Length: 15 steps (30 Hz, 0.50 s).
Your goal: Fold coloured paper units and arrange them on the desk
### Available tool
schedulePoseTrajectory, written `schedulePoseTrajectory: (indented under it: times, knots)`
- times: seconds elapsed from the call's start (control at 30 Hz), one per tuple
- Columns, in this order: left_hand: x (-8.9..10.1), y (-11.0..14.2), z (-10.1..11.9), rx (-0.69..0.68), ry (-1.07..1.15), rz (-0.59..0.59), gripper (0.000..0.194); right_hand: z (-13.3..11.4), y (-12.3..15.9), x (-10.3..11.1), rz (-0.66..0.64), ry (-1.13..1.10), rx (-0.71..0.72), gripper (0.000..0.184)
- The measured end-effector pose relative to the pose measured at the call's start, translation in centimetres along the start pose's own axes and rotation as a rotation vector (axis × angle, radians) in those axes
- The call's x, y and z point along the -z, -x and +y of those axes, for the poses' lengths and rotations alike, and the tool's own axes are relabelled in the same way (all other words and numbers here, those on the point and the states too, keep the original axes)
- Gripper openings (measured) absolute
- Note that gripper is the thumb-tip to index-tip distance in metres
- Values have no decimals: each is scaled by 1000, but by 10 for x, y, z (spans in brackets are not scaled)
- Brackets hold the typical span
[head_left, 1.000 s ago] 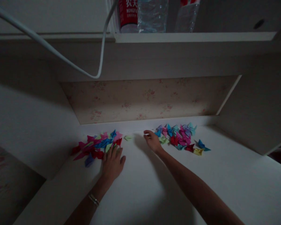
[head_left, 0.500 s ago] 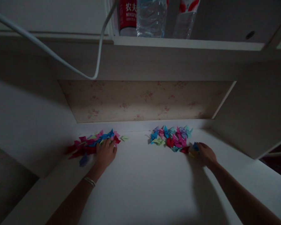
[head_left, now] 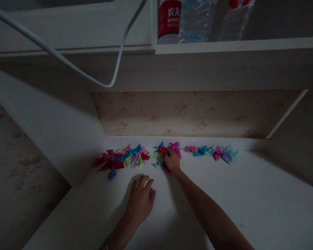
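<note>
Many-coloured folded paper cranes lie along the back of the white desk top. My right hand (head_left: 171, 160) is in the middle of the row, its fingers curled against several cranes. A red paper crane (head_left: 162, 150) and a magenta one (head_left: 175, 148) show beside its fingers, while others are partly hidden beneath it. My left hand (head_left: 141, 196) is nearer to me, over the bare desk, empty with fingers spread and slightly bent. Left of centre lies a dense pile of paper cranes (head_left: 114, 161). A loose purple crane (head_left: 111, 173) sits in front of that pile.
More paper cranes (head_left: 225, 153) lie in a strip to the right. A white cable (head_left: 75, 71) hangs down at the upper left. Overhead is a shelf (head_left: 224, 46) with water bottles (head_left: 170, 19). Side panels and a flowered back wall (head_left: 182, 113) enclose the desk.
My right hand has swept left, and part of the right-hand group of cranes has shifted towards the left pile. My left hand has left that pile and drawn back. The view has turned left.
</note>
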<state>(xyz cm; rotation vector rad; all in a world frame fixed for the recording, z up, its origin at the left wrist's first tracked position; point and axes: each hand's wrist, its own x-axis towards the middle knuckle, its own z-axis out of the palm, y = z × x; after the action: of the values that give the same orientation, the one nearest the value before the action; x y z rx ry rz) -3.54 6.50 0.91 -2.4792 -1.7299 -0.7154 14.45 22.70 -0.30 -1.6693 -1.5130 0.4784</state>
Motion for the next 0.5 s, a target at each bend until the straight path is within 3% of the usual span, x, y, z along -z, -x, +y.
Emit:
schedulePoseTrajectory:
  times: [0.13,0.27,0.4,0.5]
  knots:
    - [5,17,-1,25,45,5,33,-60,-2,-61,-130,-121,80,36]
    - [8,21,-6,46,36,22,33,-108,4,-89,-279,-242,204,46]
    - [8,7,-17,31,-68,49,32,-120,5,-78,-376,-317,299,39]
    - [4,-8,-34,21,-177,91,35,-94,-1,-44,-356,-305,284,30]
